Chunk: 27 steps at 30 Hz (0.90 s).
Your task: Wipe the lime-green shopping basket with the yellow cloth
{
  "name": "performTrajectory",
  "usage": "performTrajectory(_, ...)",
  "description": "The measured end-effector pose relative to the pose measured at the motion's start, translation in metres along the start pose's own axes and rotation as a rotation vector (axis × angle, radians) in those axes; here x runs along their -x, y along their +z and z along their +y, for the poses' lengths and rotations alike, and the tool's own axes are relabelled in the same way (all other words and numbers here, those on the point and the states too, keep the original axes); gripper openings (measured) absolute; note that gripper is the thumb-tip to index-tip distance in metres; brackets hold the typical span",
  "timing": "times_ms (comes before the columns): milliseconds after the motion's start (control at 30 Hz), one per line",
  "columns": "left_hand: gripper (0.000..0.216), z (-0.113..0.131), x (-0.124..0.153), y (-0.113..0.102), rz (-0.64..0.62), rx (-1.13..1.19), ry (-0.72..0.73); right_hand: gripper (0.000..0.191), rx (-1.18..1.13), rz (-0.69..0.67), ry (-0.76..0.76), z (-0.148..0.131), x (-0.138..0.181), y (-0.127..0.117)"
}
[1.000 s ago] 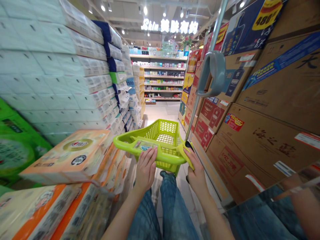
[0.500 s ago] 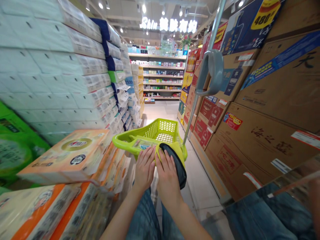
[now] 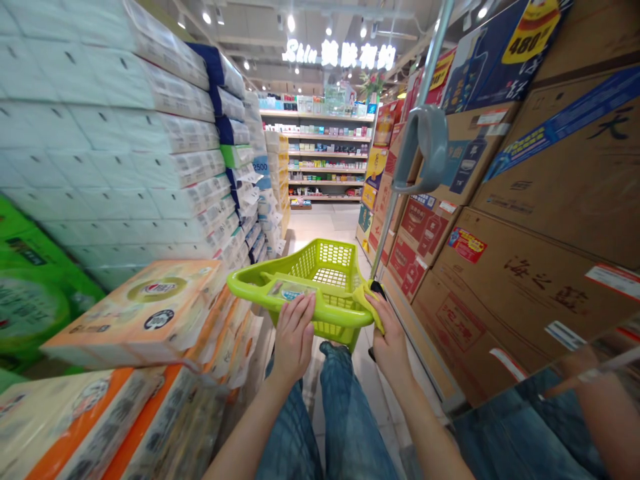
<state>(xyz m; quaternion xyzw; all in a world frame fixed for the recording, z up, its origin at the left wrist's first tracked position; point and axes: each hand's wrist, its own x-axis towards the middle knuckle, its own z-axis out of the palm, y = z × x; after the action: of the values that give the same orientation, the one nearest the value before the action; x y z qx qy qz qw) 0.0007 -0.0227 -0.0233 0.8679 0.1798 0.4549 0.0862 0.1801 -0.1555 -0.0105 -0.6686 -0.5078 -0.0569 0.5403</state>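
Observation:
A lime-green plastic shopping basket (image 3: pixel 260 292) stands in front of me in a store aisle. My left hand (image 3: pixel 294 335) rests on its near rim, fingers lying over the edge by a small label. My right hand (image 3: pixel 389 339) is at the basket's right corner, fingers curled round a yellow-green cloth (image 3: pixel 369 303) pressed on the rim, with a black edge showing beside it. A grey pull handle (image 3: pixel 424 148) on a metal rod rises from that corner. My legs in blue jeans (image 3: pixel 345 413) are below.
Stacked tissue packs (image 3: pixel 140 153) line the left side, with orange-and-white packs (image 3: pixel 145 313) close by my left arm. Large cardboard cartons (image 3: pixel 525 220) line the right. The tiled aisle floor (image 3: pixel 325 223) leads to product shelves (image 3: pixel 325 153) at the far end.
Half a second ago my right hand was at the middle of the near rim beside my left, with the cloth and a black pad. It has moved back to the right corner.

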Motion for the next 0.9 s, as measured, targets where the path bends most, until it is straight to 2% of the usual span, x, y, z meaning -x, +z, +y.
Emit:
performTrajectory(100, 0.052, 0.001, 0.0, 0.0, 0.011, 0.003, -0.002, 0.074, 0.203, 0.01, -0.07, -0.036, 0.019, 0.019)
performTrajectory(200, 0.052, 0.001, 0.0, 0.0, 0.028, -0.001, 0.008, 0.072, 0.364, -0.086, -0.157, -0.071, 0.027, 0.043)
performTrajectory(300, 0.051, 0.0, 0.0, -0.001, 0.028, -0.008, 0.013, 0.074, 0.431, -0.167, -0.2, -0.087, 0.025, 0.056)
performTrajectory(400, 0.052, -0.001, 0.002, -0.001, 0.022, -0.013, 0.019, 0.082, 0.422, -0.207, -0.241, -0.082, 0.03, 0.047)
performTrajectory(500, 0.052, -0.001, 0.003, 0.0, 0.026, -0.016, 0.024, 0.087, 0.34, -0.205, -0.238, -0.062, 0.038, 0.025)
performTrajectory(633, 0.053, 0.0, 0.001, 0.001, 0.026, -0.017, 0.019, 0.083, 0.118, -0.084, -0.096, -0.023, 0.021, -0.001)
performTrajectory(733, 0.053, 0.002, 0.0, 0.002, 0.029, -0.014, 0.019, 0.078, -0.031, -0.055, -0.005, -0.002, 0.0, -0.007)
performTrajectory(800, 0.053, 0.003, -0.001, 0.002, 0.034, -0.016, 0.016, 0.078, -0.025, -0.031, 0.025, -0.003, -0.004, -0.004)
performTrajectory(900, 0.053, 0.005, -0.001, 0.001, 0.039, -0.026, 0.013, 0.078, 0.173, 0.023, -0.005, -0.027, 0.008, 0.011)
